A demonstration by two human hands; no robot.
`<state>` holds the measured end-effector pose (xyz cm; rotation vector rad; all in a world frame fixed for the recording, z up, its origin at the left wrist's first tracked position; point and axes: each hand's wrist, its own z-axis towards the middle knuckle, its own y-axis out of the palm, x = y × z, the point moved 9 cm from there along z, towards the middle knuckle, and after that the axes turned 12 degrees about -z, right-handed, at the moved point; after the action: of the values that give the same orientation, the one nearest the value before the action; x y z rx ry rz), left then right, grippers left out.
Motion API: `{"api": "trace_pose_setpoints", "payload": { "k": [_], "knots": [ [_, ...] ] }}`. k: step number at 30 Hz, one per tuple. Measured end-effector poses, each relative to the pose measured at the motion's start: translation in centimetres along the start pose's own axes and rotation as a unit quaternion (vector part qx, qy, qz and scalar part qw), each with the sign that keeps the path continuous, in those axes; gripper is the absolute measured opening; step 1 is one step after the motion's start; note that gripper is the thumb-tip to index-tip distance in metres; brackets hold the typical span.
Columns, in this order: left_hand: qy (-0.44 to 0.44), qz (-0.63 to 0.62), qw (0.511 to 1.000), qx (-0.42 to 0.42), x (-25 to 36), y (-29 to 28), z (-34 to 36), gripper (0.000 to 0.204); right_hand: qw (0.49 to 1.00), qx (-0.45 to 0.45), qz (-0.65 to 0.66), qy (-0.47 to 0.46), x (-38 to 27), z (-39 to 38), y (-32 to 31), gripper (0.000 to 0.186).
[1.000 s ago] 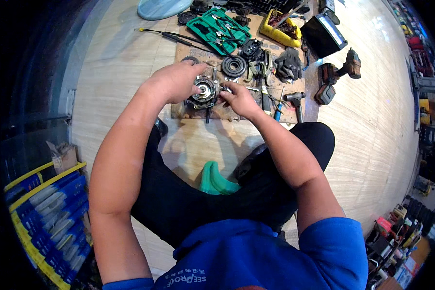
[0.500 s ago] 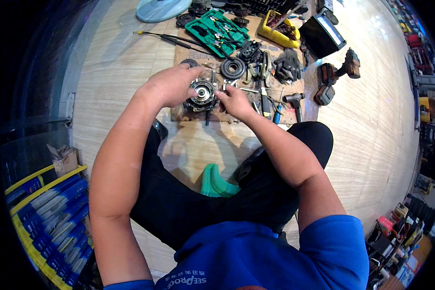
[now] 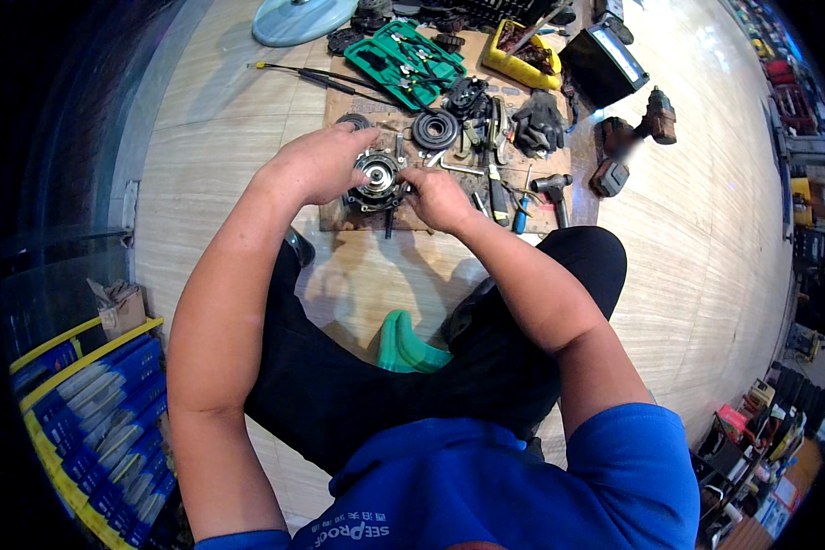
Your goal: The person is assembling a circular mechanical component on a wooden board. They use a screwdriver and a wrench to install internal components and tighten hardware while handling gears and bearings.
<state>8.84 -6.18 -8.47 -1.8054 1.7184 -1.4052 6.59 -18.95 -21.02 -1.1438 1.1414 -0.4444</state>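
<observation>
A round metal assembly (image 3: pixel 377 172), with a dark toothed rim and a shiny ringed centre, lies on the cardboard. It looks like a motor or clutch housing. My left hand (image 3: pixel 316 165) grips its upper left side, thumb by the inner rings and fingers reaching over the far edge. At the right rim, my right hand (image 3: pixel 438 200) is closed, thumb and curled fingers pressed against the assembly; anything small between them is hidden. A black ring-shaped part (image 3: pixel 434 130) sits just beyond, and another dark ring (image 3: pixel 353 121) shows partly behind my left fingers.
On the cardboard (image 3: pixel 339 220) lie a green tool case (image 3: pixel 403 64), gloves (image 3: pixel 539 124), a hammer (image 3: pixel 553 187) and a blue-handled screwdriver (image 3: pixel 521 218). A yellow bin (image 3: pixel 522 57), black battery (image 3: pixel 605 66) and cordless impact driver (image 3: pixel 655 119) stand around it. A green stool (image 3: pixel 403 346) is between my legs.
My right fingers have curled in closer against the assembly's right rim. My left hand keeps its grip on the left side. The whole view has shifted slightly.
</observation>
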Motion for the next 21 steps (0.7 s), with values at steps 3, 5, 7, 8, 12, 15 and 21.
{"api": "trace_pose_setpoints", "payload": {
  "k": [3,5,7,8,12,15,21],
  "knots": [
    [0.004,-0.001,1.000,0.000,-0.1,0.1,0.0,0.071,1.000,-0.011,0.027,0.004,-0.4,-0.1,-0.4,0.031],
    [0.008,0.002,1.000,0.002,-0.1,0.1,0.1,0.071,0.999,-0.026,0.036,0.022,-0.2,0.0,-0.2,0.034],
    [0.011,0.007,1.000,0.011,-0.1,0.1,0.1,0.071,0.998,-0.031,0.039,0.042,0.1,0.2,0.0,0.035],
    [0.013,0.010,1.000,0.016,-0.1,0.0,0.1,0.071,0.998,-0.018,0.046,0.033,0.2,0.2,0.0,0.035],
    [0.015,0.005,1.000,0.022,-0.3,0.1,0.1,0.071,0.993,0.035,0.085,0.070,1.2,0.2,0.3,0.037],
    [0.015,0.010,1.000,0.021,-0.3,0.0,0.0,0.070,0.976,0.051,0.152,0.148,2.2,-0.4,1.0,0.038],
    [0.020,0.010,0.999,0.026,-0.1,0.0,0.2,0.068,0.884,0.011,0.409,0.226,3.7,-1.2,5.0,0.038]
  ]
}}
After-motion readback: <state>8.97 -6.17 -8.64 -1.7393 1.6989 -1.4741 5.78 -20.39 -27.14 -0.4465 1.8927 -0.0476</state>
